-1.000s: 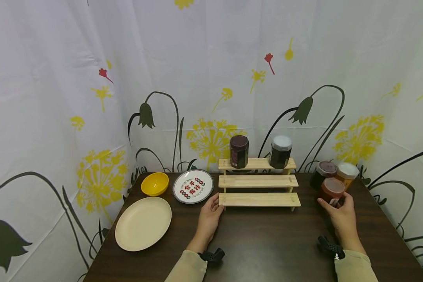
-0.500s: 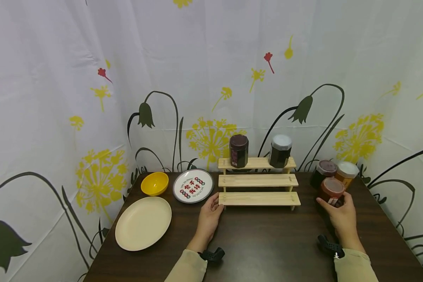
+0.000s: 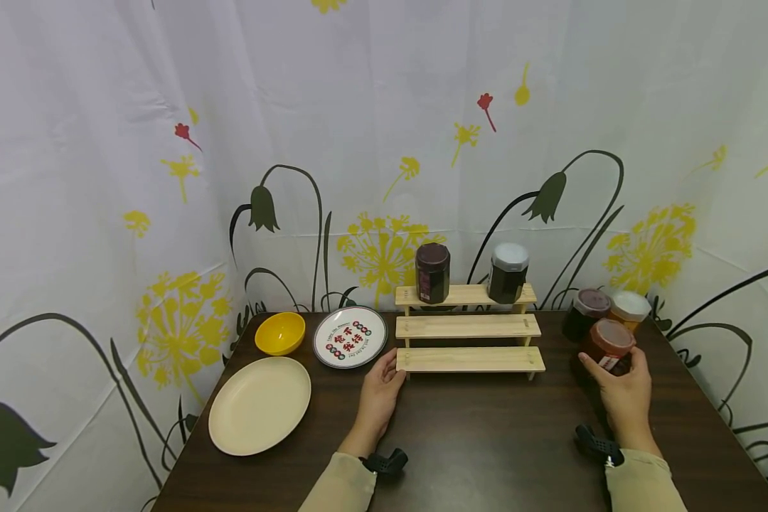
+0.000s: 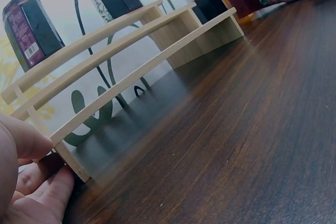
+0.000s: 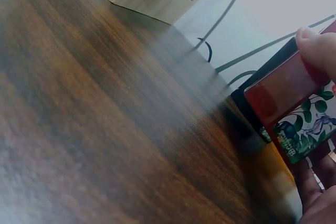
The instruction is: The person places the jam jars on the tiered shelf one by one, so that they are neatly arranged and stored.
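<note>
My right hand (image 3: 627,395) grips a red jar (image 3: 609,340) with a label showing flowers and leaves (image 5: 310,124). It appears raised just off the table. Behind it stand a dark jar with a maroon lid (image 3: 587,311) and an amber jar with a white lid (image 3: 630,307). My left hand (image 3: 380,395) holds the left end of a three-step wooden rack (image 3: 470,360); in the left wrist view its thumb (image 4: 37,142) touches the lowest board's end. On the top step stand a dark purple-labelled jar (image 3: 432,276) and a dark white-lidded jar (image 3: 508,276).
Left of the rack lie a printed round plate (image 3: 323,348), a yellow bowl (image 3: 280,334) and a cream oval plate (image 3: 259,407). All stand on a dark wooden table (image 3: 473,441). A flower-patterned curtain (image 3: 358,142) hangs behind.
The red jar, in my right hand, has come slightly nearer and to the right, apart from the two jars behind. My left hand stays at the rack.
</note>
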